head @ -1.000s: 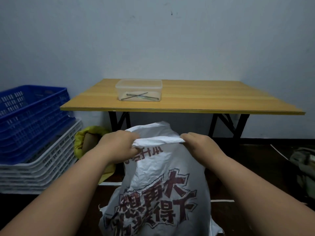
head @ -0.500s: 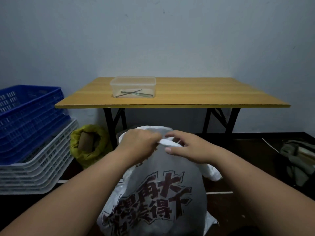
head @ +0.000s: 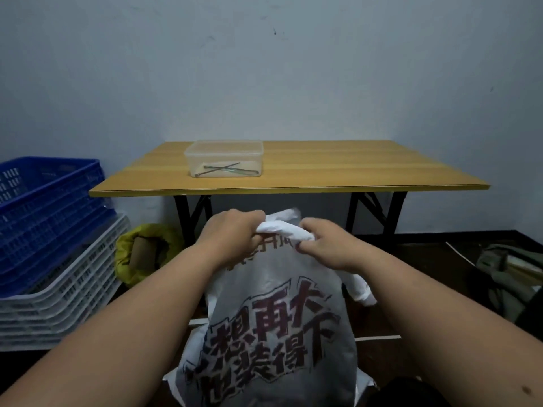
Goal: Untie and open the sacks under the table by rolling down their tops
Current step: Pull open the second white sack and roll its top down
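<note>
Hands (head: 232, 236) back gripping sack (head: 279, 327) top

Storage or utility room. Indicators: bare, scuffed painted wall (head: 264, 69); dark floor (head: 426, 318); folding desk (head: 338, 171) on black metal legs; stacked plastic crates, blue crate (head: 44, 201) over white crates (head: 67, 289); sacks on the floor, one white printed sack (head: 279, 333) and one yellow sack (head: 141, 254).
</note>
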